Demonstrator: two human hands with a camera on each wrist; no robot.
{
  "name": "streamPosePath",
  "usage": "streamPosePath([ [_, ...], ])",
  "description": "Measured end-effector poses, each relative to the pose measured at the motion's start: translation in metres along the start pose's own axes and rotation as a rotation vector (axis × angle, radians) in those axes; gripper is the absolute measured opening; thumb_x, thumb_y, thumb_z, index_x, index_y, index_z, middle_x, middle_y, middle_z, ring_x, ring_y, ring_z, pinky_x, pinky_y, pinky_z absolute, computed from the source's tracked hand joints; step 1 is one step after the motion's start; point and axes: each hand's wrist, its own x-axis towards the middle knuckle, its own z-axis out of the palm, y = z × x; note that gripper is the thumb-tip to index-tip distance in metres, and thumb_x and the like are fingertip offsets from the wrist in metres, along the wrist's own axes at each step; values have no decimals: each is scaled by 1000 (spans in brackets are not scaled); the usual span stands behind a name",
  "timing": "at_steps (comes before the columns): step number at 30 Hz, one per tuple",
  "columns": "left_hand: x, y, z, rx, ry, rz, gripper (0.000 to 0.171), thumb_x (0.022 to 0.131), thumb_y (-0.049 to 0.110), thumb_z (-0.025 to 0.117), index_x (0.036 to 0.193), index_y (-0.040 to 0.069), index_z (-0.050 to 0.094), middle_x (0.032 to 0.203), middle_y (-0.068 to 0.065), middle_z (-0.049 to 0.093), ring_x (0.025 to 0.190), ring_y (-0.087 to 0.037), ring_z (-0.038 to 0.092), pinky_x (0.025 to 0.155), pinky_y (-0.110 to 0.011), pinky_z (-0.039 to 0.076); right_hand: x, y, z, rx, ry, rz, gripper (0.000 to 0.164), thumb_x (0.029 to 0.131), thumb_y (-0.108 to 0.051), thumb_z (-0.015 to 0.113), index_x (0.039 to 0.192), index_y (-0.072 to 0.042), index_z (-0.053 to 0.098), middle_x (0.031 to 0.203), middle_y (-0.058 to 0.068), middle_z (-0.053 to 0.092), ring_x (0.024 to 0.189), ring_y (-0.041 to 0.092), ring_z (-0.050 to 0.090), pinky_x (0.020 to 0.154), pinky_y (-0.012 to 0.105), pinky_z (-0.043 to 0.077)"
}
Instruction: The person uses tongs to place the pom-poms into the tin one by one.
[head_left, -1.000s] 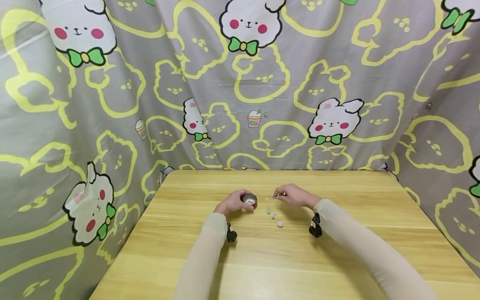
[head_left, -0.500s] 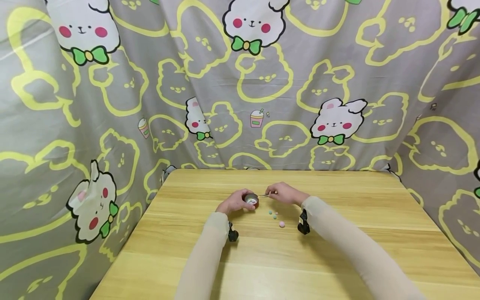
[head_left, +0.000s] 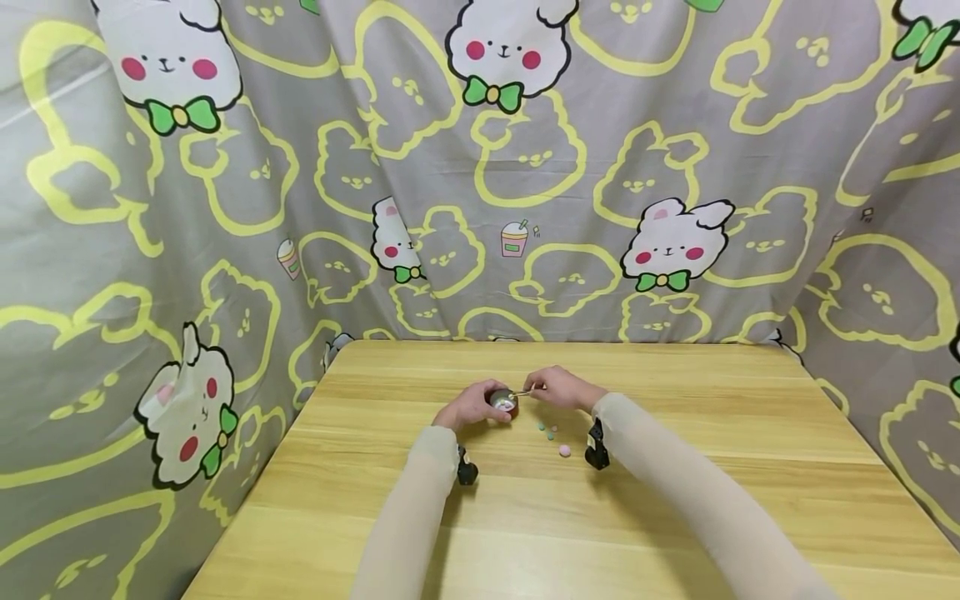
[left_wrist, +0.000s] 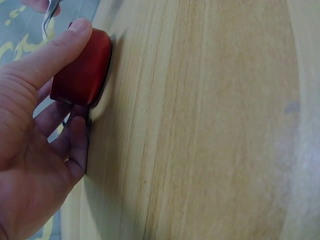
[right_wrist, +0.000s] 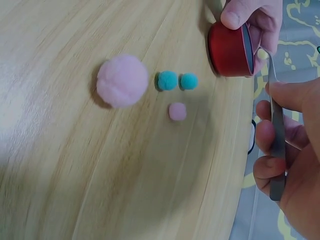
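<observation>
My left hand [head_left: 472,404] grips a short, round red metal pot [right_wrist: 231,50] with a dark rim, which stands on the wooden table. In the left wrist view the thumb lies along the red side wall [left_wrist: 85,70], with fingers behind it. My right hand [head_left: 561,388] pinches slim metal tweezers [right_wrist: 276,135] between thumb and fingers. Their curved tip is over the pot's top in the head view, with a small yellowish spot at its end. Near the pot lie two small teal pompoms [right_wrist: 167,80], a small pink pompom [right_wrist: 177,111] and a larger pink pompom [right_wrist: 122,80].
The wooden table [head_left: 525,525] reaches back to a grey curtain [head_left: 570,167] with yellow outlines and white bunny faces. Both wrists carry small black cameras. The pompoms lie on the table between my forearms.
My right hand has moved left, bringing the tweezers from beside the pot to over its top. My left hand still grips the pot in place, and the loose pompoms lie where they were.
</observation>
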Motion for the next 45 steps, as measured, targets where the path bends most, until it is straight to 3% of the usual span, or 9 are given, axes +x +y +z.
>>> streamPosePath([
  [11, -1, 6, 2, 2, -15, 7, 51, 77, 13, 79, 123, 7, 57, 112, -4, 60, 104, -19, 54, 94, -36, 40, -1, -2, 2, -4, -6, 19, 11, 92, -9, 60, 100, -7, 68, 88, 1, 67, 75, 10, 56, 67, 28, 47],
  [18, 3, 2, 3, 5, -13, 7, 52, 76, 13, 80, 123, 8, 57, 112, -3, 61, 104, -18, 54, 94, -35, 40, -4, -1, 0, 16, 0, 30, 11, 92, -9, 60, 100, -7, 68, 86, 1, 66, 73, 11, 56, 65, 28, 46],
  [23, 1, 3, 2, 23, -12, 12, 51, 77, 14, 80, 123, 8, 57, 113, -4, 60, 104, -18, 54, 94, -36, 40, -10, -2, -4, 8, 12, 21, 12, 92, -10, 60, 100, -7, 68, 91, 3, 67, 80, 14, 60, 70, 30, 48],
  [36, -1, 2, 2, 41, 4, -13, 51, 77, 14, 80, 122, 11, 58, 113, -2, 60, 105, -18, 54, 94, -35, 41, -38, 3, -13, -13, 37, -46, 11, 91, -9, 60, 97, -8, 69, 90, 0, 66, 76, 9, 57, 67, 28, 48],
  [45, -3, 1, 1, -31, -14, -17, 53, 76, 12, 80, 124, 9, 57, 113, -5, 59, 106, -22, 53, 96, -40, 40, -65, 6, -15, -35, 27, -59, 10, 92, -10, 60, 96, -12, 69, 89, -4, 64, 74, 6, 55, 65, 27, 46],
])
